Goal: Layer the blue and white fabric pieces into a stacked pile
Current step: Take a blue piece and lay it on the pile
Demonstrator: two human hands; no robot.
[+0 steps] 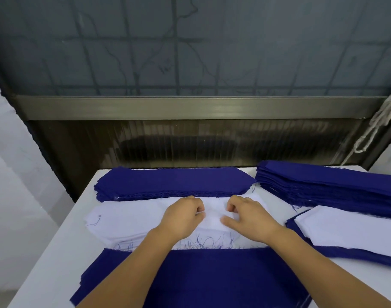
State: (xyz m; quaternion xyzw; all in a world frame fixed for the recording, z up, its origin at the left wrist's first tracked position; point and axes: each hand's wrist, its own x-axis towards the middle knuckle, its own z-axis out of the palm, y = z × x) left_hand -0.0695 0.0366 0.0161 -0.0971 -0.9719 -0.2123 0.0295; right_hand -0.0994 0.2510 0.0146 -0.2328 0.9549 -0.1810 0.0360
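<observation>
A pile of white fabric pieces (127, 221) lies across the middle of the table. My left hand (182, 215) and my right hand (247, 215) sit close together on top of it, fingers curled, each pinching the top white piece. Behind the white pile is a stack of blue pieces (172, 182). A wide blue stack (212, 278) lies nearest me under my forearms. At the right, a white piece (350, 230) tops a low layered blue-and-white pile (336, 251).
A thick stack of blue pieces (328, 185) stands at the back right. The white table (47, 258) ends at the left edge and at the back against a dark ribbed panel (190, 141). A white cord (374, 123) hangs at the far right.
</observation>
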